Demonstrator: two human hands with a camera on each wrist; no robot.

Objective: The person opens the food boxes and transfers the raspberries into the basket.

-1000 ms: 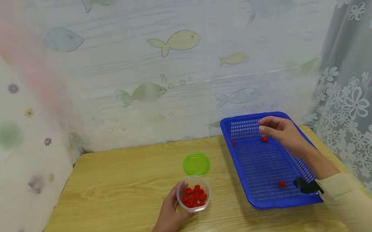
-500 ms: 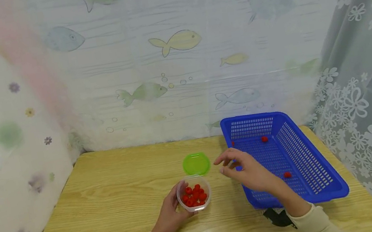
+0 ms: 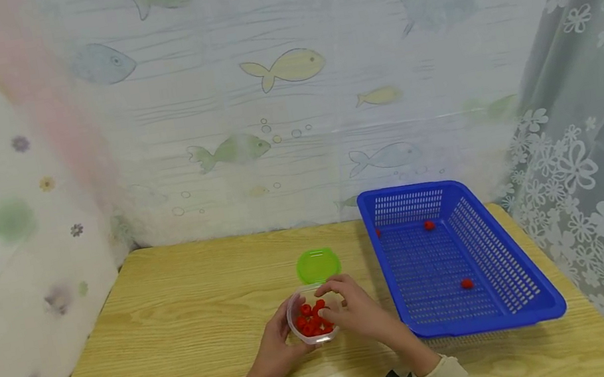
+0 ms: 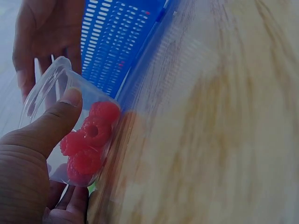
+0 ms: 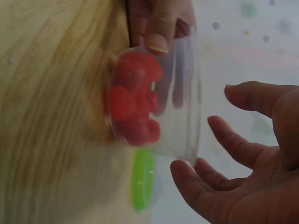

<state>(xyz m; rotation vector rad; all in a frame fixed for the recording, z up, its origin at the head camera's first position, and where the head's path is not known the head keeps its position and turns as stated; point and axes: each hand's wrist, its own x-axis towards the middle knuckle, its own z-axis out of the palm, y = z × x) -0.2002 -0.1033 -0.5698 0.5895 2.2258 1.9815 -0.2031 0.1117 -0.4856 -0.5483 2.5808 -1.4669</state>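
We see the left hand (image 3: 278, 346) with its grip clamped on a clear plastic tub (image 5: 172, 135) containing red raspberries (image 5: 122, 103). At the tub's opening we locate the right hand (image 3: 358, 312), grip apart, thumb and fingers separated. The tub is just before a green lid (image 3: 318, 266), left of a blue perforated basket (image 3: 434, 269) on the tabletop (image 3: 194, 302).

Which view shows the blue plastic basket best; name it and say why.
The head view: it shows the blue plastic basket end to end, inside included. The left wrist view catches only a slotted part, cut off at the top; the right wrist view shows none.
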